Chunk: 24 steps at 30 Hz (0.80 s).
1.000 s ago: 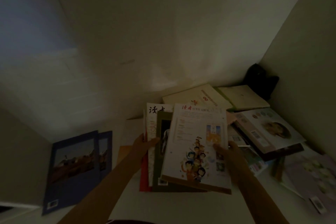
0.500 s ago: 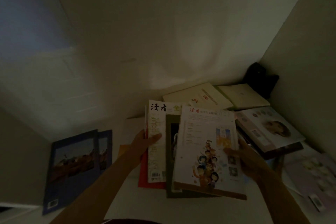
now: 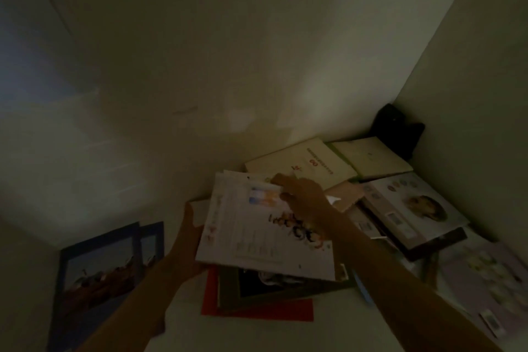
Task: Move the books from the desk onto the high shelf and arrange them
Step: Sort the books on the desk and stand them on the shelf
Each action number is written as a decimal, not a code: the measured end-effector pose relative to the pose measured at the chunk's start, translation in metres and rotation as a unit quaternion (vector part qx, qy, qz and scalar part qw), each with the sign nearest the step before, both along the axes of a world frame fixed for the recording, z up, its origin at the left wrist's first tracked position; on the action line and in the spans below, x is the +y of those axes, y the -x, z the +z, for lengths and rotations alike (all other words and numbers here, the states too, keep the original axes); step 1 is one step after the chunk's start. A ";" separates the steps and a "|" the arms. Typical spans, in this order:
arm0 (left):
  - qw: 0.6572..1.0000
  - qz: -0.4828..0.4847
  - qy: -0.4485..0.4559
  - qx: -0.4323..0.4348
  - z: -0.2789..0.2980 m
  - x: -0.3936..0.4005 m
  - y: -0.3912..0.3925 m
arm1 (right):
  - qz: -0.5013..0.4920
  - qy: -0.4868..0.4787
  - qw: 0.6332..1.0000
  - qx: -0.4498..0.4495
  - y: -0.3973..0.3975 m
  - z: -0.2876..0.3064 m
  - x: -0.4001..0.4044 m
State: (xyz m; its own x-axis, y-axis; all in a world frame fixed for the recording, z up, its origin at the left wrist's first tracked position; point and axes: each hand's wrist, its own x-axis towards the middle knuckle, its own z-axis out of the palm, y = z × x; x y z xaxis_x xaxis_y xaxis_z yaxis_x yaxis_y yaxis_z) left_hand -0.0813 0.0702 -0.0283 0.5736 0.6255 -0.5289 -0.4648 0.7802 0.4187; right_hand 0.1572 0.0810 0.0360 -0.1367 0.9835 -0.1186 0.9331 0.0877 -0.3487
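Head view: dim white shelf, books heaped in corner.

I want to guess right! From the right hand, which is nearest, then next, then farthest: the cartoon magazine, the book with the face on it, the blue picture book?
1. Cartoon magazine: under the right hand, touching.
2. Face book: to the right.
3. Blue picture book: far left, leaning on the wall.

glossy paper magazine cover, matt red card folder, smooth matt pale shelf
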 end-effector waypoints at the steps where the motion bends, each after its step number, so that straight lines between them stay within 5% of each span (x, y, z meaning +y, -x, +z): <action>1: 0.997 0.002 -0.013 0.072 -0.002 0.002 -0.002 | -0.036 0.005 0.999 0.008 -0.011 0.005 -0.001; 5: 0.970 -0.051 -0.120 0.206 0.010 0.003 -0.018 | -0.256 0.032 0.955 0.143 -0.092 0.022 -0.027; 11: 0.935 -0.046 -0.149 0.319 0.011 0.005 -0.026 | -0.493 0.027 0.766 0.411 -0.164 -0.005 -0.117; 16: 0.945 -0.058 -0.127 0.295 0.007 0.009 -0.020 | -0.502 0.069 0.626 0.593 -0.122 -0.046 -0.156; 22: 0.945 -0.044 -0.140 0.293 0.006 0.007 -0.022 | -0.416 0.068 0.553 0.719 -0.070 -0.071 -0.149; 24: 0.947 -0.039 -0.139 0.288 0.006 0.007 -0.023 | -0.410 0.072 0.568 0.710 -0.062 -0.070 -0.143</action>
